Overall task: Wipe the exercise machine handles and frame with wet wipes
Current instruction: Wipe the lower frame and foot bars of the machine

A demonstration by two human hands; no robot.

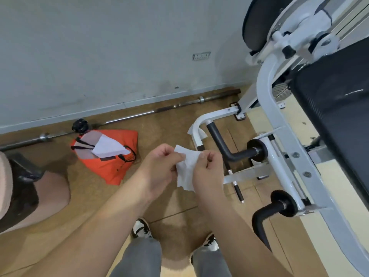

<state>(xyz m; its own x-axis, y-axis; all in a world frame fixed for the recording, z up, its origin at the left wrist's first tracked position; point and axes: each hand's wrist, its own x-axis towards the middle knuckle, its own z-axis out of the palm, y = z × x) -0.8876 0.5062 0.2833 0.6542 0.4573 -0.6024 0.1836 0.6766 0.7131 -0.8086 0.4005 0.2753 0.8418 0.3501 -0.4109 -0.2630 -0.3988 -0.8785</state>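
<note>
Left hand [159,162] and right hand [207,172] each pinch the wet wipe [186,170]; tugging too hard could tear it, or drop it short of the handle [220,143].

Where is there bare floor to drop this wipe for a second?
Bare floor lies between the orange bag and the machine's white foot tube, short of the barbell along the wall. Another patch sits just ahead of your shoes. To the right it is crowded: black handles and frame bars.
</note>
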